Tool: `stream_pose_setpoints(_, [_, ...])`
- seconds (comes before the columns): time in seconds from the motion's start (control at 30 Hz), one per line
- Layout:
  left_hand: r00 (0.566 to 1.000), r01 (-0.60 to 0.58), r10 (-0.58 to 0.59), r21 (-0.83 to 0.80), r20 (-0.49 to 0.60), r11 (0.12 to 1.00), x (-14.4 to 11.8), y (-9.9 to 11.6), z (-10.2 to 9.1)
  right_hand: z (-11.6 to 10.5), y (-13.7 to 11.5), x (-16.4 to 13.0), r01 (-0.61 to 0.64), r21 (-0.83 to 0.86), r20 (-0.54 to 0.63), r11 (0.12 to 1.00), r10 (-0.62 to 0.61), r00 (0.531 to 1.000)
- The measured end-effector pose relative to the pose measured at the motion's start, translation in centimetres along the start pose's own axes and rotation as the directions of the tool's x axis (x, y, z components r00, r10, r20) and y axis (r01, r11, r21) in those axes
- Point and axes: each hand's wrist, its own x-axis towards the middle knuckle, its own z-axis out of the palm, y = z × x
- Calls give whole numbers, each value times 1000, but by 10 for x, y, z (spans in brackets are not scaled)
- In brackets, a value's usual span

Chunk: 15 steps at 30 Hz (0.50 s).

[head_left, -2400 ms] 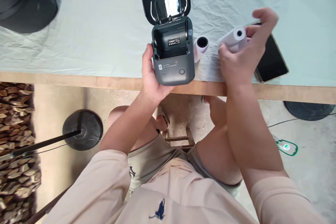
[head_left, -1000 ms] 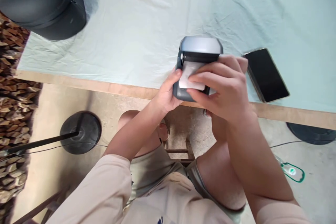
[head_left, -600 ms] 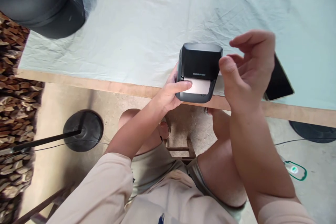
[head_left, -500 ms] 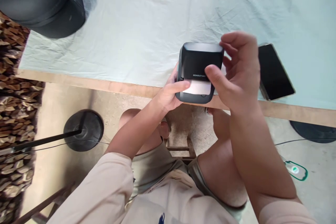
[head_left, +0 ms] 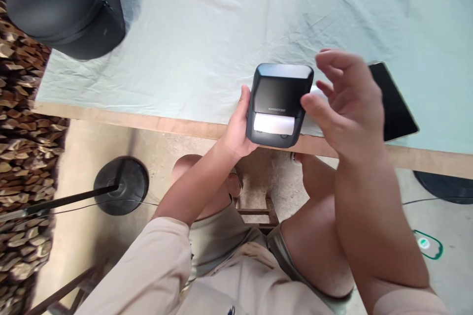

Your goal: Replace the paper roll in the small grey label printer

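Note:
My left hand (head_left: 239,130) grips a small black label printer (head_left: 279,93) from its left side, thumb along the edge and the other fingers hidden beneath. A strip of white label paper (head_left: 274,123) shows at the slot in the printer's lower front. Just right of the printer hovers my right hand (head_left: 349,101), its fingers bent but apart, holding nothing. Its thumb tip is close to the printer's right edge; whether it touches I cannot tell. Partly behind that hand lies a dark smartphone (head_left: 397,108) on the table.
A pale green cloth (head_left: 192,44) covers the table, whose wooden edge (head_left: 166,122) runs in front of me. At the back left stands a black case (head_left: 70,10). Below are a round black stand base (head_left: 129,199), stacked firewood (head_left: 25,167) and a green-rimmed item (head_left: 428,244).
My left thumb has moved off the label paper to the printer's left edge. My right hand has drawn away to the right from the printer, fingers spreading.

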Motion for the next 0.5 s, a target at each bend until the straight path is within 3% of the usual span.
stream_pose_setpoints(0.17, [999, 34, -35, -22, -30, 999, 2, 1, 2, -13, -1, -2, -46, 213, 80, 976, 30, 996])
stream_pose_setpoints(0.3, [999, 40, -40, 14, -20, 999, 4, -2, 0, -13, -4, -5, -1, 199, 52, 980, -9, 999])
stream_pose_setpoints(0.4, [997, 83, -83, 5, -3, 997, 4, -1, 1, -12, 0, -9, 43, 189, 95, 981, -62, 994])
stream_pose_setpoints(0.5, [996, 44, -45, -9, -77, 999, 2, -1, 3, -11, 2, -10, 51, 162, 58, 985, -62, 996])
